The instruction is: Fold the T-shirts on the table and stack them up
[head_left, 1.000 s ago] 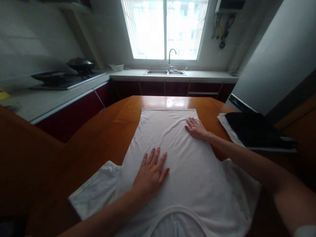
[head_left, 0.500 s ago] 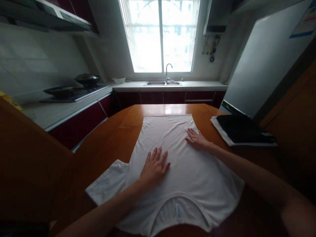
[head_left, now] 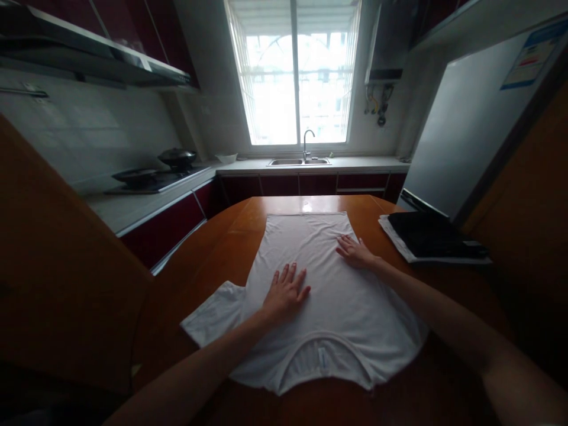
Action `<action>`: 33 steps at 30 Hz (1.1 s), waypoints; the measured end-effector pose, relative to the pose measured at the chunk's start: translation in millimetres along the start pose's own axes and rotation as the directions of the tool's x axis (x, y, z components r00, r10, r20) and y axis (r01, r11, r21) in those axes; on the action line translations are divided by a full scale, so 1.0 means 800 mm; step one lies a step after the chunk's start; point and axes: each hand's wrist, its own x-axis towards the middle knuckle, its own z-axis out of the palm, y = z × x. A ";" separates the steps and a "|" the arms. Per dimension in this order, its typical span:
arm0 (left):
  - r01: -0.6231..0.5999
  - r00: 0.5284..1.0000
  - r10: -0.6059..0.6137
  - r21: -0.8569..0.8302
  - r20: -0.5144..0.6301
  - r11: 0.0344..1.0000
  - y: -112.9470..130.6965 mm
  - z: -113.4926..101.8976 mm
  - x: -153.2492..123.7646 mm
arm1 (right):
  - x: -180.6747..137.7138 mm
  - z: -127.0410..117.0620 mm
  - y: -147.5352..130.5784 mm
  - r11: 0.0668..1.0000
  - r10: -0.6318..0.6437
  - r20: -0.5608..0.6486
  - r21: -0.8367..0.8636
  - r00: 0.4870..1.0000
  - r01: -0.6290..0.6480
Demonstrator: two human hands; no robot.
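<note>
A white T-shirt [head_left: 306, 248] lies spread out on the brown wooden table [head_left: 222, 248], its neckline towards me and its hem at the far side. My left hand [head_left: 286, 291] rests flat on the middle of the shirt with fingers spread. Farther off, near the shirt's right edge, my right hand [head_left: 354, 251] also lies flat on the fabric, fingers stretched out. Small creases run through the cloth around it. The left sleeve sticks out over the table; my right forearm covers part of the shirt's right side.
Folded black cloth [head_left: 432, 235] lies on folded white cloth [head_left: 406, 251] at the table's right. Beyond are a counter with a sink [head_left: 286, 162], a stove with a lidded pan [head_left: 176, 157], and a refrigerator [head_left: 457, 130] on the right.
The camera view has shifted up and slightly left, so the scene sits lower in the picture. Both hands stay flat on the T-shirt in nearly the same places.
</note>
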 end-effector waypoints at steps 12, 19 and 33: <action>-0.012 1.000 0.012 -0.003 -0.001 1.000 -0.002 0.002 0.000 | -0.001 -0.003 0.002 0.998 0.058 -0.022 0.014 0.998 -0.058; -0.015 1.000 0.015 -0.014 -0.003 1.000 -0.003 0.007 0.002 | 0.000 0.006 0.008 0.997 0.069 -0.100 0.038 0.993 -0.066; -0.008 1.000 0.008 -0.004 -0.010 1.000 -0.002 0.007 0.003 | 0.002 -0.023 0.012 0.846 0.371 -0.259 0.490 0.891 -0.210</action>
